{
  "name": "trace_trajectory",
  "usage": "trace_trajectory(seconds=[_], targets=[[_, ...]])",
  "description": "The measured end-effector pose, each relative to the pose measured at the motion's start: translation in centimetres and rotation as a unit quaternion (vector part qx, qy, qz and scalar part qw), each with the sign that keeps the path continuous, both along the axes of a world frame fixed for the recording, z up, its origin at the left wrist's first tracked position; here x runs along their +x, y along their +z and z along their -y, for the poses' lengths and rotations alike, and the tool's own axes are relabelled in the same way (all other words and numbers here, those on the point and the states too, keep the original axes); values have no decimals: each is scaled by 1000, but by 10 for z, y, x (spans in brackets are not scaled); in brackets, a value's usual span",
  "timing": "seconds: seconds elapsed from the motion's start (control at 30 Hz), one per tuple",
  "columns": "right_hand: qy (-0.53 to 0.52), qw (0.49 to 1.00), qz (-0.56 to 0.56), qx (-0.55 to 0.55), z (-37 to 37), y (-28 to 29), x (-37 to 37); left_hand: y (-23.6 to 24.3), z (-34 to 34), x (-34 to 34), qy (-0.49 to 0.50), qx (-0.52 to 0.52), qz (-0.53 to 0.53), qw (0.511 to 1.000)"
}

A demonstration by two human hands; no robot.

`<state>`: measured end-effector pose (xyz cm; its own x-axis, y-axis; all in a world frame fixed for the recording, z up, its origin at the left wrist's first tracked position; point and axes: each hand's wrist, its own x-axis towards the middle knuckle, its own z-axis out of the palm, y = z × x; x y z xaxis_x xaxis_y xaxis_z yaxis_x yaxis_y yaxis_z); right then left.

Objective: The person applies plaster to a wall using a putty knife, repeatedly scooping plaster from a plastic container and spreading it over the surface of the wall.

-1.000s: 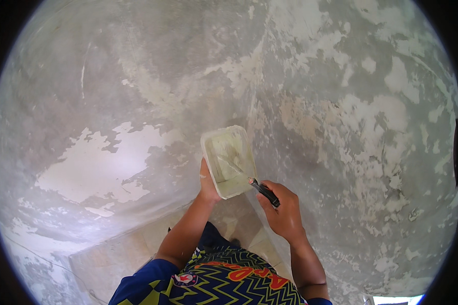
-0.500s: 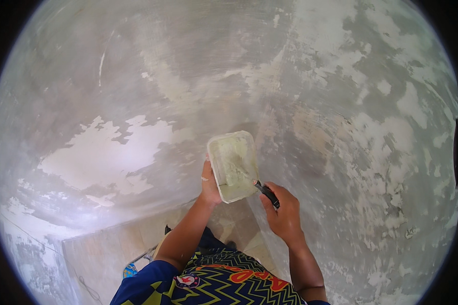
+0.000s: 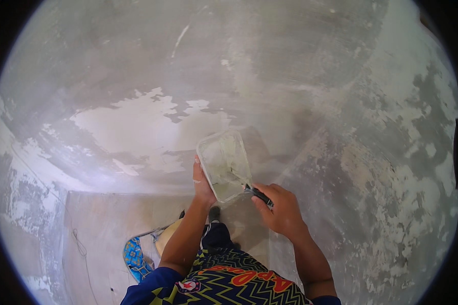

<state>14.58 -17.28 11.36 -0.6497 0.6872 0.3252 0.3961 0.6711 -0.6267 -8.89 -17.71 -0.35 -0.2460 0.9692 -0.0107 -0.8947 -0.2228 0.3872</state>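
Observation:
A whitish rectangular plastic tub is held out in front of me, its open side facing up toward me. My left hand is wrapped round its left side, with a pale smear on the skin. Pale putty coats the inside of the tub. From the right, my right hand grips the black handle of a putty knife. The knife's blade reaches over the right rim into the tub, where it is hard to make out against the putty.
Grey walls with white patches meet at a corner ahead of me. Below lies a beige floor with a thin cable. A chair with a blue patterned part stands at my lower left, near my foot.
The view has turned left, bringing more of the floor and chair into sight. The tub leans more to one side. Both hands keep their holds, the knife still in the tub.

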Motion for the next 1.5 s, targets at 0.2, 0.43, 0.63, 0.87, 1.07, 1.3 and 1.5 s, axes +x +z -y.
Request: trace_trajectory(seconds=[0.2, 0.43, 0.63, 0.87, 1.07, 1.3, 1.5], targets=[[-12, 999, -29, 28, -9, 3, -30, 0, 12, -27, 32, 16, -34, 999], [-13, 944, -150, -293, -26, -31, -17, -1, 8, -27, 42, -27, 6, 999], [16, 730, -339, -594, -31, -52, -2, -6, -16, -12, -43, -41, 16, 998], [87, 699, -405, -583, -58, -41, -10, 10, -29, -20, -38, -3, -5, 999], [4, 822, -356, -445, -110, -96, -31, 0, -18, -43, -4, -25, 25, 999], [-117, 954, -269, 63, -182, -162, -79, -25, -2, -81, 49, -27, 40, 998], [-262, 941, -167, 135, -197, -215, -125, -17, -2, -92, 52, -42, 19, 998]])
